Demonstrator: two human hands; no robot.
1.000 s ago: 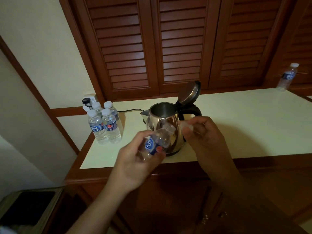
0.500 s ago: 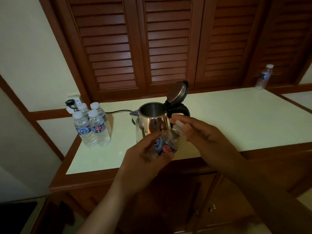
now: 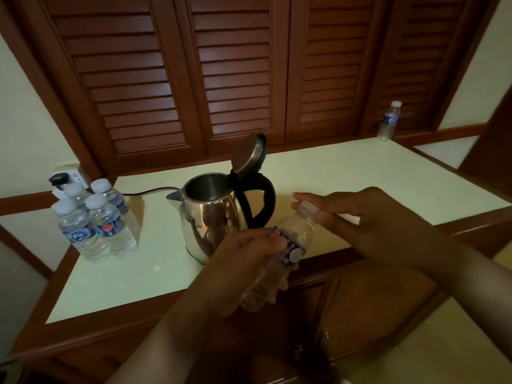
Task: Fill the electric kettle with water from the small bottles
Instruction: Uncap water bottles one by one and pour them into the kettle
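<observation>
- The left hand [image 3: 249, 261] is wrapped round the middle of a small bottle [image 3: 297, 235], fingers over the label, and holds it tilted in the air above the near edge of the desk [image 3: 360, 167], neck up and to the right
- The right hand [image 3: 382, 220] pinches the white cap [image 3: 308, 208] between thumb and forefinger; the cap sits on the neck, so I judge the bottle not yet opened
- The bottle looks like thin clear plastic: light, and likely to dent and spurt if squeezed once open, so a firm but gentle hold on the labelled middle suits it, with the cap turned by the fingertips alone
- Just beyond the hands the steel kettle [image 3: 210, 225] stands on the desk, its lid [image 3: 249, 153] tipped up and its mouth wide, an easy target for pouring
- Left of it four more capped bottles [image 3: 94, 225] stand together near the wall plug [image 3: 58, 179]; a lone bottle [image 3: 389, 121] stands well apart at the far right corner
</observation>
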